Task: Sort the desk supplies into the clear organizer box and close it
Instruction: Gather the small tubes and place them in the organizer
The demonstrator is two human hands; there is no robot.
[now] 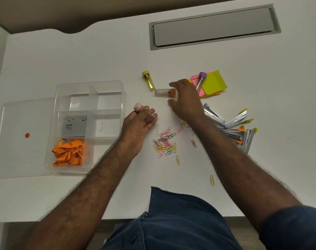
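Meanwhile the left hand (137,123) pinches a pink-capped tube (140,108) between thumb and fingers, cap pointing away from the wrist. Just left of that grip sits the clear organizer box (63,165), open, with orange rubber bands (69,154) and a small grey card (74,126) in its near compartments; its lid (18,141) lies flat beyond it. The right hand (186,100) hovers with fingers spread around the orange-capped tube (165,92), not yet touching it. A yellow tube (148,80) lies just past that one. Behind the right hand rest sticky notes (214,83) with a purple-capped tube (201,78) on them. Staplers (232,127) crowd the right wrist, and paper clips (165,141) lie scattered between both forearms.
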